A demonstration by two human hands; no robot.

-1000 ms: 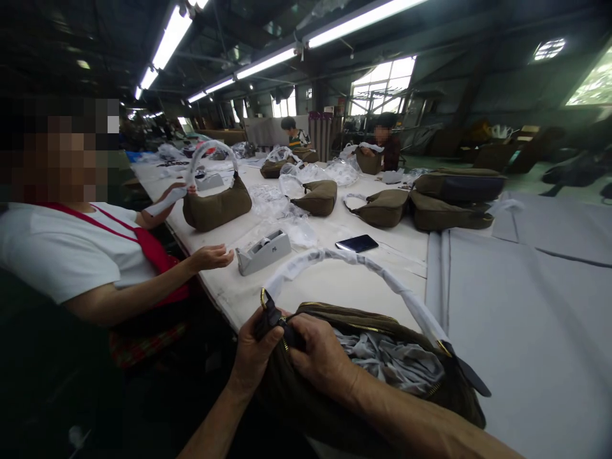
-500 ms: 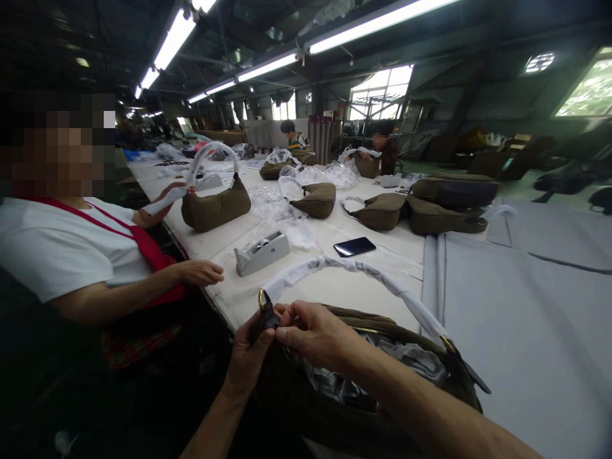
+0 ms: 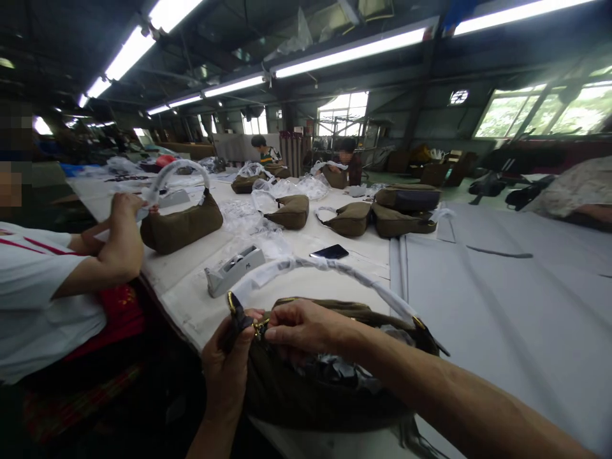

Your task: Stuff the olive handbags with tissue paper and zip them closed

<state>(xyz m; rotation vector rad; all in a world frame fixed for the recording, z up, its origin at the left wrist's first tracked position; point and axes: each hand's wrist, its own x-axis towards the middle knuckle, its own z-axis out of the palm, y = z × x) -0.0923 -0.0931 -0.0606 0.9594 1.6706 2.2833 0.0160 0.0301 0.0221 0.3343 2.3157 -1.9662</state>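
An olive-brown handbag [image 3: 306,395] lies against the near edge of the white table [image 3: 335,280], its top zip partly apart and grey stuffing paper showing inside. Its curved handle [image 3: 329,271] is wrapped in white foam. My left hand [image 3: 227,370] grips the bag's left end by the dark tab. My right hand [image 3: 301,326] pinches the gold zip pull right beside it.
A grey tape dispenser [image 3: 234,269] and a dark phone [image 3: 329,252] lie just beyond the bag. A person in white sits at my left, a hand [image 3: 123,207] on another olive bag [image 3: 182,226]. More bags [image 3: 351,218] and plastic wrap sit farther back; grey sheets [image 3: 502,299] cover the right.
My right hand has shifted from the bag's opening to pinch the zip pull at the left end. The person at my left lifted a hand from the table to their bag. The view swung right.
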